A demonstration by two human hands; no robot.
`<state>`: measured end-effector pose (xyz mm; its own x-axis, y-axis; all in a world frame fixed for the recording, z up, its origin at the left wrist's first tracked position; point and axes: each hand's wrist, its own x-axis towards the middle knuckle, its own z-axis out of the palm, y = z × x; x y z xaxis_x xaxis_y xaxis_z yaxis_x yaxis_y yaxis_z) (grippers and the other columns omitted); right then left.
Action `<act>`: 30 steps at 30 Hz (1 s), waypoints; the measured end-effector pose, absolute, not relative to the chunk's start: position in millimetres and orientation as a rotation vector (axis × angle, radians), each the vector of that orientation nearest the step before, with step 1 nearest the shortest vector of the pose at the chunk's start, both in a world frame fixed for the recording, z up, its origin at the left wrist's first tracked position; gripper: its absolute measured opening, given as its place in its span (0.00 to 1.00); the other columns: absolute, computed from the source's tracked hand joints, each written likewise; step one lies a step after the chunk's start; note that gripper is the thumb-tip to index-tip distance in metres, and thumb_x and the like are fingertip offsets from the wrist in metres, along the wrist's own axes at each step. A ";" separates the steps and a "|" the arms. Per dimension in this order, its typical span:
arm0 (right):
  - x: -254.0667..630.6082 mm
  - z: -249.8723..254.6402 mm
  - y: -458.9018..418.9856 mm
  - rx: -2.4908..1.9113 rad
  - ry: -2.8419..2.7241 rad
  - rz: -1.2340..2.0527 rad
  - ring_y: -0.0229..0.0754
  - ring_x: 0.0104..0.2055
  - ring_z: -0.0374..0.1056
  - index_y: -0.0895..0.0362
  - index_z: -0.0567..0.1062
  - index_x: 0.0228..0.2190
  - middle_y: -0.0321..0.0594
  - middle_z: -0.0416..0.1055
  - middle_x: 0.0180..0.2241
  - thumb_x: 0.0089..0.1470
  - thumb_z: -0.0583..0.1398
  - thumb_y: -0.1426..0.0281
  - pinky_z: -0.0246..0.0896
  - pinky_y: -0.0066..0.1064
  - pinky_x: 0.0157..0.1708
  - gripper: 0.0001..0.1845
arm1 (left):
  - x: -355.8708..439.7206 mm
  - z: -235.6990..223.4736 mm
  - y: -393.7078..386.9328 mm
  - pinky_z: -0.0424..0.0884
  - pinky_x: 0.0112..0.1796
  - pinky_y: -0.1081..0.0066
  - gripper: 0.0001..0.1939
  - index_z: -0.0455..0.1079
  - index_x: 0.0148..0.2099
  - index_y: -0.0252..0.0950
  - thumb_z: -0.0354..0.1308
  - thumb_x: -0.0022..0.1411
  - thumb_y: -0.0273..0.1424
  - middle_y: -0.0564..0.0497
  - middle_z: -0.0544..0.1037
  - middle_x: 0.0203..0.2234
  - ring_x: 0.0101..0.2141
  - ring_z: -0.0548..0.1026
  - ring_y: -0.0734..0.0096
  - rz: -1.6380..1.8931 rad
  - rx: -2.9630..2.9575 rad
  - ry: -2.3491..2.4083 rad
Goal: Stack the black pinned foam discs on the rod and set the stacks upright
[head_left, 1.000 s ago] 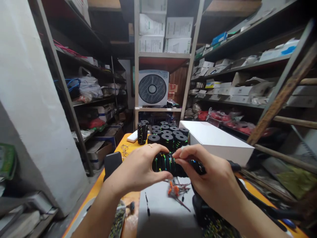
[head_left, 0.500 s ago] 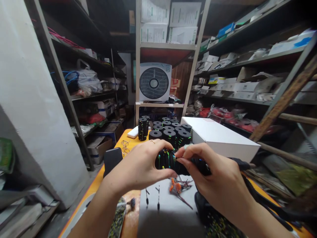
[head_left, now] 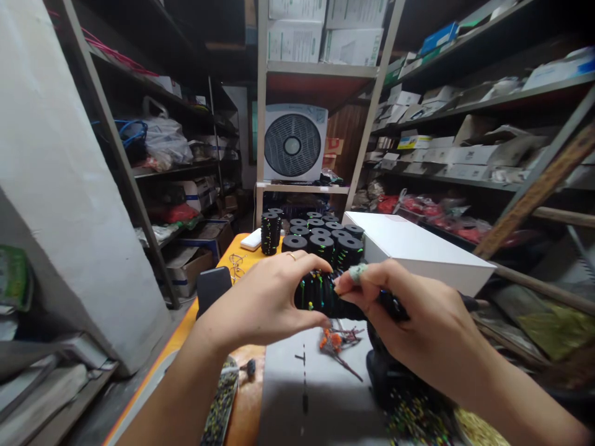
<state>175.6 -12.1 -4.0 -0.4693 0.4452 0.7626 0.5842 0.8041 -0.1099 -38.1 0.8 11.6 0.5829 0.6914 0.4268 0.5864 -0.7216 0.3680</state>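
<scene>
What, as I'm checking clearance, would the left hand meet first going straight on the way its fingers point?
Probably the right hand, close ahead at the green-flecked black cylindrical roll that the left hand curls around; depth between the hands is unclear.

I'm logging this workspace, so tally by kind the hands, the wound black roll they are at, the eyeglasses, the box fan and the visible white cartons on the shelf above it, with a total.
Hands: 2, left hand and right hand
Wound black roll: 1
Eyeglasses: 1
Box fan: 1
White cartons: 4
Total: 9
</scene>
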 end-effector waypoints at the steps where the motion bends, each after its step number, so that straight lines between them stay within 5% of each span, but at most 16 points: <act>1: 175.6 -5.3 -12.0 -0.735 -2.148 -0.240 0.34 0.34 0.76 0.52 0.62 0.31 0.34 0.77 0.33 0.60 0.55 0.79 0.68 0.22 0.33 0.11 | -38.0 11.3 0.9 0.69 0.48 0.63 0.26 0.67 0.54 0.39 0.68 0.54 0.34 0.48 0.78 0.48 0.48 0.74 0.61 0.830 2.625 1.069; 19: 174.3 -2.6 -14.1 -0.403 -2.361 -0.764 0.47 0.43 0.77 0.54 0.69 0.37 0.43 0.80 0.33 0.63 0.50 0.79 0.75 0.37 0.45 0.11 | -38.3 8.5 5.3 0.68 0.48 0.66 0.23 0.68 0.54 0.34 0.65 0.57 0.32 0.46 0.78 0.48 0.48 0.74 0.63 0.860 2.649 1.020; 24: 175.2 -8.4 -13.6 -0.294 -2.319 -0.902 0.48 0.44 0.77 0.63 0.71 0.38 0.50 0.80 0.34 0.63 0.51 0.82 0.72 0.36 0.51 0.10 | -39.1 6.7 6.6 0.68 0.48 0.66 0.24 0.68 0.54 0.33 0.66 0.55 0.32 0.46 0.78 0.48 0.48 0.74 0.63 0.859 2.649 1.009; 27: 183.1 -19.8 -16.2 -0.308 -2.368 -0.872 0.55 0.56 0.69 0.68 0.72 0.41 0.57 0.79 0.41 0.63 0.51 0.81 0.67 0.42 0.56 0.10 | -39.1 6.5 7.1 0.67 0.48 0.66 0.25 0.68 0.54 0.33 0.67 0.55 0.32 0.46 0.78 0.48 0.48 0.74 0.62 0.859 2.649 1.005; 30: 198.9 -35.7 -20.3 -0.400 -2.480 -0.871 0.53 0.67 0.51 0.70 0.71 0.49 0.58 0.71 0.54 0.64 0.49 0.82 0.48 0.46 0.66 0.16 | -39.5 6.9 7.9 0.67 0.49 0.65 0.26 0.68 0.54 0.34 0.67 0.54 0.33 0.45 0.77 0.47 0.48 0.74 0.61 0.863 2.647 1.004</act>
